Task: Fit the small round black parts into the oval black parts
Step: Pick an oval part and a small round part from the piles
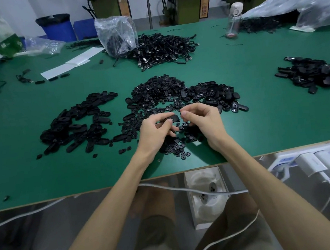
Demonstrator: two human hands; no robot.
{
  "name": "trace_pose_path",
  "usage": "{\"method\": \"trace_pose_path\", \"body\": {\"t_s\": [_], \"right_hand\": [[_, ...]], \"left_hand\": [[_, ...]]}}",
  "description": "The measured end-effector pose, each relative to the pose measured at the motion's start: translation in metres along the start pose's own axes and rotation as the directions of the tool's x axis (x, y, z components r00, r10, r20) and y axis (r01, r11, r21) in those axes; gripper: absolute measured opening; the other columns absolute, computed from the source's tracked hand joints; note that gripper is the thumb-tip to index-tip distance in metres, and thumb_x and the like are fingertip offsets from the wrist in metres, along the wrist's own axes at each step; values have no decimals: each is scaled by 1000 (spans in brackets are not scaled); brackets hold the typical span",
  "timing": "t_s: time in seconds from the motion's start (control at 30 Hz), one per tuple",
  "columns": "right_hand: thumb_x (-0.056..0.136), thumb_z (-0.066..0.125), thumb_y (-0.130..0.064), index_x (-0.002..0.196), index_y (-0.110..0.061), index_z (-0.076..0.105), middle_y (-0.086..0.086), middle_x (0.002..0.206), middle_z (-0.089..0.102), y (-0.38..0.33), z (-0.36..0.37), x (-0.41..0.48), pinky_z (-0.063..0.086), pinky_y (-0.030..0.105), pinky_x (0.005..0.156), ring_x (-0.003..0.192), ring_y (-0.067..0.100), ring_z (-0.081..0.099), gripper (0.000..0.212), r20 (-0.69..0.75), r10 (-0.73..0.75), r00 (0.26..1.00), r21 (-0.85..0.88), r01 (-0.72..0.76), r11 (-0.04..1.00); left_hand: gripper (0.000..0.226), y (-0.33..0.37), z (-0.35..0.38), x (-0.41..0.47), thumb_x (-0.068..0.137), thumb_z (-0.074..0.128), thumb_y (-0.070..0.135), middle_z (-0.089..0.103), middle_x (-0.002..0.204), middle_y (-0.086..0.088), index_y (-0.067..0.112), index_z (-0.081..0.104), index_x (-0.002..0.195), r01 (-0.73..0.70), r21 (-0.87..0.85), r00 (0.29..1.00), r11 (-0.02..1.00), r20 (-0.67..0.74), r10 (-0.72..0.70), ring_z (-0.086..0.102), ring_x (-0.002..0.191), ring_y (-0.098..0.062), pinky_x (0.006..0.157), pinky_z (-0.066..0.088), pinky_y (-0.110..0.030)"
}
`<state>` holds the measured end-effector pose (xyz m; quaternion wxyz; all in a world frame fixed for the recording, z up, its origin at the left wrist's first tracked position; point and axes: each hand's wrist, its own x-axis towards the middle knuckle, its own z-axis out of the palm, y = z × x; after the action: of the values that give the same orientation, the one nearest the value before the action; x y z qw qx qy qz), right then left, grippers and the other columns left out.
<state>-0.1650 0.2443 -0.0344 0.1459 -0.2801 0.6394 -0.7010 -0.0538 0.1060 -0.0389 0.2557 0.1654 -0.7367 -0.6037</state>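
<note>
Far from done, by the look of it. Left hand (156, 128) pinching one oval black plastic part (169, 118) over the green table (260, 115); right hand (201, 119) fingertips pressed together, contents unclear. Small round black parts (158, 93) heaped beyond, unfitted ovals (211, 94) far right, oval pile (77, 125) left, perhaps finished.

One oval black part (170, 118) held flat above the desk; small round black parts (175, 147) scattered beneath; oval heaps (75, 125) left and right (211, 94)
</note>
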Motion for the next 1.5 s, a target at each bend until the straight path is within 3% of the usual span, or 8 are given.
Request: {"method": "trace_pose_path", "body": {"t_s": [0.13, 0.33, 0.57, 0.77, 0.87, 1.17, 1.5], "right_hand": [[89, 77, -3, 104, -4, 75, 3, 83, 74, -1, 0, 0, 52, 20, 67, 78, 11, 65, 15, 14, -12, 1000, 3, 12, 1000], [87, 80, -6, 100, -3, 77, 14, 89, 77, -1, 1, -1, 52, 21, 67, 79, 14, 68, 13, 33, -17, 999, -34, 18, 999], [89, 78, -6, 96, -9, 79, 3, 82, 77, -2, 1, -1, 51, 19, 65, 77, 11, 66, 9, 52, -26, 998, -67, 29, 997], [87, 80, -6, 97, -5, 77, 6, 83, 76, -2, 4, -2, 50, 16, 67, 74, 8, 68, 10, 49, -30, 998, -115, 36, 993], [88, 80, -7, 95, -7, 77, -1, 79, 76, -1, 5, -2, 50, 16, 68, 72, 5, 67, 8, 50, -38, 998, -160, 46, 986], [91, 78, -13, 94, -13, 77, 3, 82, 77, 0, 8, -1, 57, 36, 79, 77, 13, 68, 3, 34, -33, 999, -272, 41, 962], [91, 77, -21, 90, -18, 74, -1, 82, 76, 0, 11, -1, 57, 37, 77, 78, 12, 69, 4, -2, -29, 1000, -374, 26, 927]], "left_hand": [[26, -2, 0, 2, 104, 56, 1, 70, 118, -18, 5, 72, 125, -1, 12, 1000, 1000, -14, 1, 78, 85, -21, 73, 62, -30], [26, -1, -2, 0, 103, 59, 0, 77, 103, -13, -2, 67, 128, 7, -37, 1000, 999, -15, -7, 78, 86, -24, 73, 62, -30], [23, -1, -2, 0, 104, 57, 1, 78, 96, -10, 0, 69, 124, 10, -57, 1000, 998, -20, -11, 79, 86, -26, 75, 62, -31], [28, 1, -2, -1, 105, 51, -3, 77, 105, -17, -3, 68, 128, -4, -73, 1000, 997, 15, 5, 79, 90, -27, 77, 63, -30], [28, 2, -2, -3, 105, 53, -3, 77, 107, -17, -3, 67, 128, -14, -85, 1000, 996, 22, 16, 79, 90, -26, 78, 63, -29], [25, 3, -4, -5, 102, 59, -2, 78, 104, -14, -2, 71, 124, -16, -123, 999, 992, 34, 21, 79, 93, -27, 77, 63, -31], [25, 4, -4, -6, 99, 62, -5, 77, 104, -19, -4, 70, 123, 1, -131, 999, 991, 35, 4, 78, 93, -28, 79, 63, -31]]}}
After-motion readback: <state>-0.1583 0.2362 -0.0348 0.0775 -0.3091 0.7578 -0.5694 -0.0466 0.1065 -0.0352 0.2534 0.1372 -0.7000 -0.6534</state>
